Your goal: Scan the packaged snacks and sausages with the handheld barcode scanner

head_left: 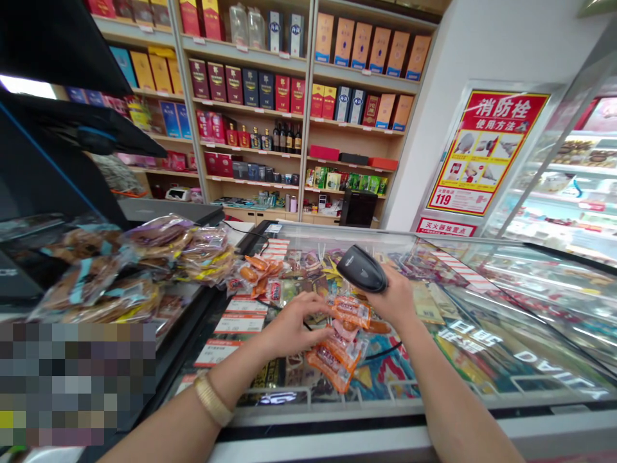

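My right hand (393, 296) is wrapped around a black barcode scanner (362, 269), its head tilted up to the left above the freezer's glass top. My left hand (294, 325) reaches in from the left with thumb and fingers apart. Its fingertips are at the edge of a small pile of orange snack packets (332, 360) lying on the glass; whether they press on one is hard to see. A gold bracelet (213, 399) circles my left wrist. More orange packets (260, 273) lie further left, near the counter's edge. The scanner's black cable (385, 352) runs under the packets.
Clear bags of brown flat food (101, 289) are heaped on the counter at left, below a dark monitor (91, 122). Price labels (241, 315) line the glass freezer (482, 379). Shelves of boxed bottles (250, 83) stand behind, and a red sign (486, 151) hangs at right.
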`<state>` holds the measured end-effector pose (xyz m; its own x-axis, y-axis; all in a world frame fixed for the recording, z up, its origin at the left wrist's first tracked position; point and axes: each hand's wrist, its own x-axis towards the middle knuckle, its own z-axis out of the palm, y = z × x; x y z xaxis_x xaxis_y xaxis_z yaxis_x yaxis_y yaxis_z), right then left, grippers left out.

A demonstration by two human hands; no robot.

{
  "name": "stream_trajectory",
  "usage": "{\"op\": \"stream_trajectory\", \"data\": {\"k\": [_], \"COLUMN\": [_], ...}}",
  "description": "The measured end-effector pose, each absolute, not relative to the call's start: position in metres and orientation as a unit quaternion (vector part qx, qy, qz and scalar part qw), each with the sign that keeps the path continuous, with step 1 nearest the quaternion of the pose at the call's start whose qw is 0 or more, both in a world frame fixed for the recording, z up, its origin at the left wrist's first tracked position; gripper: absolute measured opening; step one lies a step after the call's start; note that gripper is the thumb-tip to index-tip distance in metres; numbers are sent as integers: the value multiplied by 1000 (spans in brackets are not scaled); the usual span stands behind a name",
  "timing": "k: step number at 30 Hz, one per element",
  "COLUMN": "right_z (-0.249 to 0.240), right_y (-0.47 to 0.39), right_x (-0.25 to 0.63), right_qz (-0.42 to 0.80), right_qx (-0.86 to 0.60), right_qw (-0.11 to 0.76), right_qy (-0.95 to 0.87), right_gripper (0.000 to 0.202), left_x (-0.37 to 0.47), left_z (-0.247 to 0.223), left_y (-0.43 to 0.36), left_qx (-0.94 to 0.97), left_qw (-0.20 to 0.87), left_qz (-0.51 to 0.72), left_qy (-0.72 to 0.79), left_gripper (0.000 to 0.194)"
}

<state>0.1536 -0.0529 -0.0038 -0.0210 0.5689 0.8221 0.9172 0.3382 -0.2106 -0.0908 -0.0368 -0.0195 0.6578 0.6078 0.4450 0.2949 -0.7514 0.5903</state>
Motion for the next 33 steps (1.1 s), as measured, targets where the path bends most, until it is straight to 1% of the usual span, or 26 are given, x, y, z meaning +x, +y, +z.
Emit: {"op": "stream_trajectory", "data": {"k": [1,3,6,8,10,12,16,21,25,28,33], "right_z": [-4,-4,-3,-3,-4,-5,-6,-4,-4,-5,-3], "right_y": [-53,-53,-55,-55,-56,-56,-56,-57,-56,-55,-57], "right_x": [154,153,152,152,151,151,149,146,146,147,146], "right_qz": [-196,-192,-185,-183,-182,-180,-184,-182,-191,-194,-182], "right_qx": [-542,-539,-534,-536,-538,-539,-537,-516,-506,-502,-505], "right_qw": [444,443,442,439,435,431,433,439,444,449,445], "right_qy": [-687,-691,-696,-697,-699,-700,-700,-712,-715,-713,-717], "right_gripper": [18,17,19,21,21,21,19,20,21,23,18], "left_x": [-94,-102,-115,-120,-119,-117,-116,-123,-120,-114,-108], "left_z": [-18,-15,-13,-12,-13,-14,-17,-22,-21,-21,-24], "left_y": [-33,-25,-16,-15,-16,-18,-14,-3,-3,-6,-9], "left_qx": [871,843,793,788,794,793,792,794,795,796,796], "left_qw": [200,99,-30,-68,-77,-72,-41,-13,-16,-28,-36], "left_qz": [336,337,263,201,162,150,178,238,236,213,196], "left_qy": [299,408,548,578,582,586,582,559,559,566,572], "left_gripper": [19,22,34,35,28,22,15,13,9,9,26]}}
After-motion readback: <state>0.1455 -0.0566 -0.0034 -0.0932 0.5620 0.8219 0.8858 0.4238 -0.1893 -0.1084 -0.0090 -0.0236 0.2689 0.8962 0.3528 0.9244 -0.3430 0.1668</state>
